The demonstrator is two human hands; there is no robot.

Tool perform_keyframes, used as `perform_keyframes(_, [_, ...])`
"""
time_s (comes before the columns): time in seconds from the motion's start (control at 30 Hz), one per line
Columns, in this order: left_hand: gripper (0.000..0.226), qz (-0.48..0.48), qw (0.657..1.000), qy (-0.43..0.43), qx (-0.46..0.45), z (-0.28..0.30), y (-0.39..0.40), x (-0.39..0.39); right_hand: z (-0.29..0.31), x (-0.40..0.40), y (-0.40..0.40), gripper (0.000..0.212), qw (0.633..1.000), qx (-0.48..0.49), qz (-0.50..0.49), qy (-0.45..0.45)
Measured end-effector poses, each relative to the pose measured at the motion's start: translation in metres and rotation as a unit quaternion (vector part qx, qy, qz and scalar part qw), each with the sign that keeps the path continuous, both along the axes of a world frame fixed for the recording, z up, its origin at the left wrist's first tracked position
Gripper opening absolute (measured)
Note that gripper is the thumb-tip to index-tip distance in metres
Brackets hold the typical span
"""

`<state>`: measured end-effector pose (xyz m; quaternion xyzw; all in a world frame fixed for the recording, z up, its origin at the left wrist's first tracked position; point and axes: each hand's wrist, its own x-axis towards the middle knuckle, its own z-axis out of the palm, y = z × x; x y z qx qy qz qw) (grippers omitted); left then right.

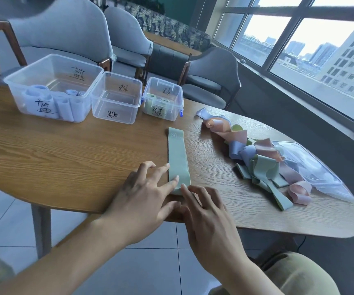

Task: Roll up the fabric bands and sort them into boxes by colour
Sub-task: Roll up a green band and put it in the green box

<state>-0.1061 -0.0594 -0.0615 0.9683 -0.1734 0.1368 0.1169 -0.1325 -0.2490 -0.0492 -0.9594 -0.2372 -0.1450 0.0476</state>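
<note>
Sage-green fabric band [178,158]: flat, matte woven strip with rounded ends, printed "30" at its far end. It lies on the tabletop [65,158] in front of you, long axis running away from you toward the boxes, near end at the table edge.

Your left hand [144,196]: fingers [172,182] straight and spread, tips resting on the band's near end; nothing gripped.

Your right hand [205,218]: fingers extended, index tip touching the near end of the band beside the left hand; nothing gripped.

Tabletop: wood-grain veneer, rounded outline.

Three clear plastic boxes in a row at the far side, each with handwritten black labels:
- large box [52,88], left, holding rolled pale-blue bands;
- middle box [116,99], touching the large one, no rolls seen inside;
- small box [163,99], right, blue clip latches, holding rolled green bands.

Loose pile of bands [261,162] to your right: pink, blue and green strips, looped and tangled, well apart from the flat band. Clear plastic bag [312,167] just beyond the pile, at the table's right edge.

Grey upholstered chairs [69,33] stand behind the boxes; windows [299,39] lie to the right.
</note>
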Motion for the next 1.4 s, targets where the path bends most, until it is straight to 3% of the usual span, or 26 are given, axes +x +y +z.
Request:
perform_keyframes(0.27, [0.073, 0.013, 0.997, 0.069, -0.012, 0.010, 0.019, 0.007, -0.001, 0.009, 0.000, 0.046, 1.000, -0.001, 0.005, -0.013])
perform_keyframes(0.5, [0.085, 0.023, 0.996, 0.078, -0.022, 0.007, 0.033, 0.014, 0.002, 0.022, 0.006, 0.037, 1.000, 0.009, -0.002, -0.009])
perform_keyframes(1.4, [0.085, 0.028, 0.997, 0.064, -0.012, 0.002, 0.032, 0.016, 0.003, 0.053, 0.019, 0.039, 1.000, -0.002, -0.024, -0.019])
